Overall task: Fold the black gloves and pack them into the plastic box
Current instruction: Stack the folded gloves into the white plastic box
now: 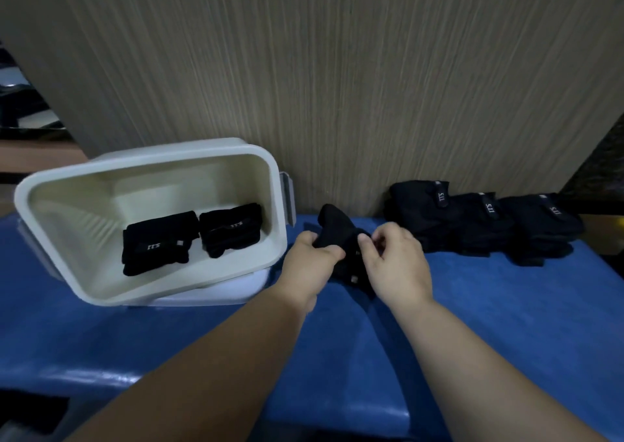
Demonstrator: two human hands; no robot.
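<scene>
A black glove [339,230] is held just above the blue surface, between the box and the pile. My left hand [312,260] grips its left side and my right hand [393,262] pinches its right side with thumb and fingers. The cream plastic box [148,161] stands tilted at the left, its opening toward me. Two folded black gloves lie inside it side by side: one [157,242] at the left, one [231,228] at the right. A pile of unfolded black gloves [483,222] lies at the right against the wall.
A blue padded surface [489,323] carries everything. A wood-grain wall panel [337,86] rises directly behind the box and the pile. The box rests on a white lid [219,294] with a grey clip [287,198] at its right side. Dark clutter shows at far left.
</scene>
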